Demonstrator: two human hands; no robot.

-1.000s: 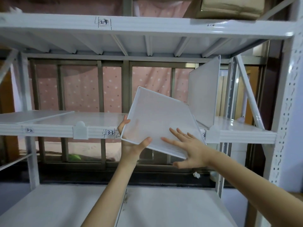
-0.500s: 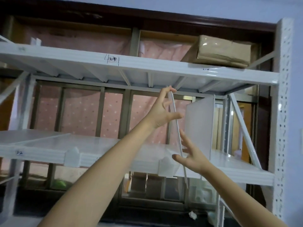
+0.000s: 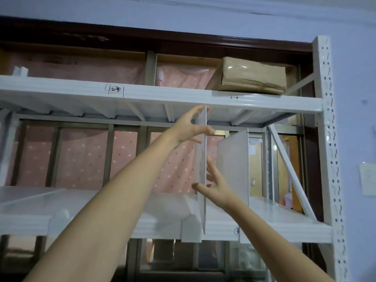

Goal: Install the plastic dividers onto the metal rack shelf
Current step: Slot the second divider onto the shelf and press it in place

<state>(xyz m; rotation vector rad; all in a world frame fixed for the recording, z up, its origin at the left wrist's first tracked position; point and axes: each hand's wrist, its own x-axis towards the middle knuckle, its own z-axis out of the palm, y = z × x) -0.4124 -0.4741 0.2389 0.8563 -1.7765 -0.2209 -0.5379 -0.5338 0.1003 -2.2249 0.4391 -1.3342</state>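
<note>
A translucent white plastic divider [image 3: 201,159] stands upright and edge-on between the white metal shelf [image 3: 142,226] and the shelf above [image 3: 162,96]. Its foot sits beside a white clip [image 3: 191,230] on the shelf's front lip. My left hand [image 3: 190,127] grips the divider's top edge with thumb and fingers. My right hand [image 3: 213,184] holds its lower part, thumb on the left face and fingers on the right. A second divider [image 3: 234,165] stands upright to the right.
A brown wrapped parcel [image 3: 252,76] lies on the upper shelf. The rack's perforated white upright [image 3: 329,159] and a diagonal brace [image 3: 289,169] bound the right side. A flat plastic panel [image 3: 26,195] lies on the shelf at left. Another clip [image 3: 59,220] sits on the lip.
The divider went from a tilted, flat-on hold below the shelf to upright and edge-on on the shelf. My left hand rose to its top edge; my view tilted upward.
</note>
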